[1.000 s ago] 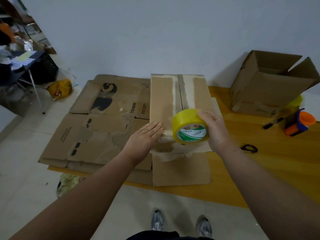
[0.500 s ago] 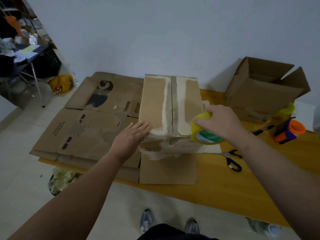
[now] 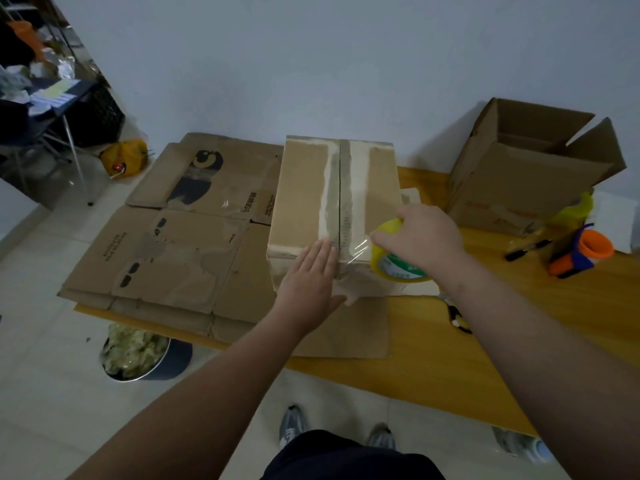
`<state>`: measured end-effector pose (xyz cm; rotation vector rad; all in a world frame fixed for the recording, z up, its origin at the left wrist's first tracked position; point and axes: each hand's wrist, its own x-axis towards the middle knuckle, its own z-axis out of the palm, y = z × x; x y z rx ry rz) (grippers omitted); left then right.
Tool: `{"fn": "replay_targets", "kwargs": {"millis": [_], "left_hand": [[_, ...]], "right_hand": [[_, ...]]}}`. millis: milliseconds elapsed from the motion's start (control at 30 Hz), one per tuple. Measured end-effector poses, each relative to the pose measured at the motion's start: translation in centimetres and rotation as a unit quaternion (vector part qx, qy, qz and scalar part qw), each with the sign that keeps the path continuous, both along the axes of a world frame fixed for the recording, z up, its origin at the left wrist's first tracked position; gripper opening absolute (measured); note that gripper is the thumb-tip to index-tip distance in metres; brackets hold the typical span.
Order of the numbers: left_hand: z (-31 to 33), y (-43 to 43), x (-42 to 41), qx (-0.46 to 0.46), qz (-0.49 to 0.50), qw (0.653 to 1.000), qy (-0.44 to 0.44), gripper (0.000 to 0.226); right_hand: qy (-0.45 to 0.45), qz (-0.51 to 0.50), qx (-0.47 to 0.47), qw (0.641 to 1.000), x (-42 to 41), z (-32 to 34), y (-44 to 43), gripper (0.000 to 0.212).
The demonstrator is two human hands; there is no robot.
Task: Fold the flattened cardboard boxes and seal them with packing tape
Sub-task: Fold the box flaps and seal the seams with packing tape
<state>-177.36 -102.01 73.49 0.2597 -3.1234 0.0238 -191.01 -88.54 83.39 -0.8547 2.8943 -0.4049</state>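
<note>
A folded cardboard box (image 3: 304, 195) stands on the wooden table (image 3: 450, 341), its two top flaps meeting at a centre seam marked by old pale tape residue. My left hand (image 3: 308, 282) presses flat on the box's near edge at the seam, fingers straight. My right hand (image 3: 419, 233) grips a yellow roll of packing tape (image 3: 394, 265) at the box's near right corner. A short stretch of clear tape runs from the roll to the seam by my left fingertips. Several flattened cardboard boxes (image 3: 166, 251) lie stacked to the left.
An open cardboard box (image 3: 519, 188) stands at the back right. Scissors (image 3: 457, 317) lie on the table by my right forearm. An orange-and-blue object (image 3: 581, 251) and a black marker (image 3: 526, 249) sit at the right. A bin (image 3: 138, 355) stands on the floor under the table edge.
My left hand slid right from the box's left side to the centre seam. My right hand carried the tape roll down to the near right corner, and a stretch of tape now spans to the seam.
</note>
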Motion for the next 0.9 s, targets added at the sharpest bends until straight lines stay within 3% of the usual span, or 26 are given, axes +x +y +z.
{"fn": "replay_targets", "kwargs": {"millis": [167, 333, 467, 567, 633, 700, 767, 833, 900], "left_hand": [[0.2, -0.4, 0.5, 0.002, -0.009, 1.0, -0.013, 0.085], [0.5, 0.3, 0.0, 0.035, 0.01, 0.999, -0.006, 0.082], [0.6, 0.8, -0.1, 0.032, 0.033, 0.999, -0.013, 0.081], [0.7, 1.2, -0.3, 0.018, 0.052, 0.998, -0.037, 0.086], [0.9, 1.2, -0.3, 0.014, 0.055, 0.997, -0.048, 0.089], [1.0, 1.2, -0.4, 0.016, 0.055, 0.997, -0.053, 0.09], [1.1, 1.1, -0.5, 0.022, 0.055, 0.997, -0.059, 0.092], [1.1, 1.0, -0.7, 0.02, 0.058, 0.996, -0.059, 0.095], [1.2, 1.0, -0.6, 0.018, 0.056, 0.996, -0.063, 0.096]], "right_hand": [[-0.014, 0.026, -0.007, 1.0, 0.4, 0.4, 0.0, 0.044], [-0.191, 0.059, -0.177, 0.964, -1.1, 0.9, 2.4, 0.021], [-0.254, 0.022, -0.27, 0.929, -1.0, -0.2, 4.1, 0.032], [-0.248, 0.011, -0.283, 0.926, -1.1, -0.5, 3.8, 0.041], [-0.219, 0.015, -0.263, 0.94, -1.1, 0.4, 2.9, 0.056], [-0.165, 0.048, -0.184, 0.968, -0.9, 1.5, 2.0, 0.068], [-0.046, 0.105, -0.073, 0.991, -0.2, 3.0, 1.7, 0.063], [0.066, 0.125, 0.006, 0.99, -0.2, 4.1, 2.2, 0.057], [0.073, 0.098, 0.06, 0.991, -1.4, 3.8, 3.6, 0.061]]}}
